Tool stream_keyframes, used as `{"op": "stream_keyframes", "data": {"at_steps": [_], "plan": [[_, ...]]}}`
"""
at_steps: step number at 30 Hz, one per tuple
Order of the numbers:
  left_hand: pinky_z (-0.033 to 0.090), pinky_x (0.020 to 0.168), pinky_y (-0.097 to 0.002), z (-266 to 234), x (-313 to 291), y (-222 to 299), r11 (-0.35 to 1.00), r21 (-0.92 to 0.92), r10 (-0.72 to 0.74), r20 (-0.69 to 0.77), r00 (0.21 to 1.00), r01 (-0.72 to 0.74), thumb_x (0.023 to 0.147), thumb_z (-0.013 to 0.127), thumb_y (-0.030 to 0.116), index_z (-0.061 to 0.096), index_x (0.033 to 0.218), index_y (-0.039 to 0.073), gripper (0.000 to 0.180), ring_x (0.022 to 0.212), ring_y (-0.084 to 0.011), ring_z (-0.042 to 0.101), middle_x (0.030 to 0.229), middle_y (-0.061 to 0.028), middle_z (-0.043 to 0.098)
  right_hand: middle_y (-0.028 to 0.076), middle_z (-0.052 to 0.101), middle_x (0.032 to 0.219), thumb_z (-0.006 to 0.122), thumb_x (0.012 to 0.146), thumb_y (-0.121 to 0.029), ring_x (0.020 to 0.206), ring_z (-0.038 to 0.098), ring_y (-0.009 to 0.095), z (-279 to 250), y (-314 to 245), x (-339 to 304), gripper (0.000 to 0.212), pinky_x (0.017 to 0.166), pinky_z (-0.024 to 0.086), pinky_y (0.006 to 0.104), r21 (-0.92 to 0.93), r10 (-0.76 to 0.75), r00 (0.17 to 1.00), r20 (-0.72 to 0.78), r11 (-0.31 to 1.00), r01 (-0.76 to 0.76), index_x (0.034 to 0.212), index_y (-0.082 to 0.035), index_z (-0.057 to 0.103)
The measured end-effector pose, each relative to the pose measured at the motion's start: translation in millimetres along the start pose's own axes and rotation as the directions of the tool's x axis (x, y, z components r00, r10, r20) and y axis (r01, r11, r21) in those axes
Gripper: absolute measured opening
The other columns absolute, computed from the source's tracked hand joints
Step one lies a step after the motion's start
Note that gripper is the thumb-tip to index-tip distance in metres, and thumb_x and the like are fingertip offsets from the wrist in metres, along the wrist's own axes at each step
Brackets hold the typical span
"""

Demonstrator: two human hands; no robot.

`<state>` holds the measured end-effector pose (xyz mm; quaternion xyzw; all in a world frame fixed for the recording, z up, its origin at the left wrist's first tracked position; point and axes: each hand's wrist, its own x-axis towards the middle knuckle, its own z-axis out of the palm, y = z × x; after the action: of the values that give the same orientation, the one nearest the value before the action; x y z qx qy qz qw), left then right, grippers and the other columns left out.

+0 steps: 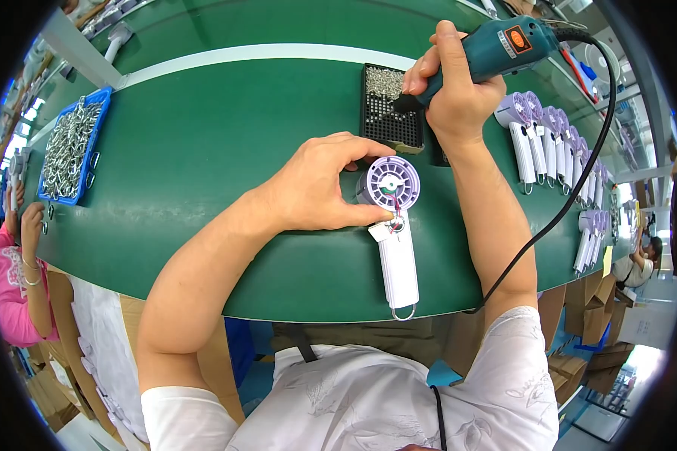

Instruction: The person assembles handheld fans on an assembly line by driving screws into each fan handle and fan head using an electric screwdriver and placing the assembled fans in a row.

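My left hand (pixel 327 184) pinches the round head of a handheld fan (pixel 399 248) between thumb and fingers. The fan lies on the green table, with a purple round head, coloured wires showing at its neck, a white handle and a metal loop at the bottom end. My right hand (pixel 459 94) is wrapped round a teal electric screwdriver (pixel 496 49) with a black cable. Its dark tip points down-left over a black screw tray (pixel 391 134), whose holes hold small silver screws at the far end. The tip's exact contact with the tray cannot be made out.
A blue basket (pixel 107 113) of metal loops stands at the left. Rows of similar purple-and-white fans (pixel 553 146) lie at the right. The screwdriver's black cable (pixel 557 218) runs down past my right forearm. A person in pink (pixel 15 289) sits at the far left; cardboard boxes stand below the table.
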<state>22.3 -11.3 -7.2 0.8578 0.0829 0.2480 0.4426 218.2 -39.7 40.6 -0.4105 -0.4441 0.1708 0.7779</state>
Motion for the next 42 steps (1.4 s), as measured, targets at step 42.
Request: {"op": "stream_keyframes", "data": {"at_steps": [42], "plan": [[0.054,0.084,-0.0339,-8.4,0.6,5.0,0.994,0.11,-0.02,-0.044,0.999,0.025,0.063,0.094,0.029,0.071,0.115,0.002,0.063,0.092,-0.0238,0.069,0.104,-0.0114,0.073,0.003,0.05,0.068,0.041,0.107,-0.025,0.044,0.044,0.014,-29.2,-82.5,-6.9,0.029,0.044,0.042,0.032,0.239,-0.07,0.904,0.421,0.97,-0.037,0.109,-0.004,0.06]]}}
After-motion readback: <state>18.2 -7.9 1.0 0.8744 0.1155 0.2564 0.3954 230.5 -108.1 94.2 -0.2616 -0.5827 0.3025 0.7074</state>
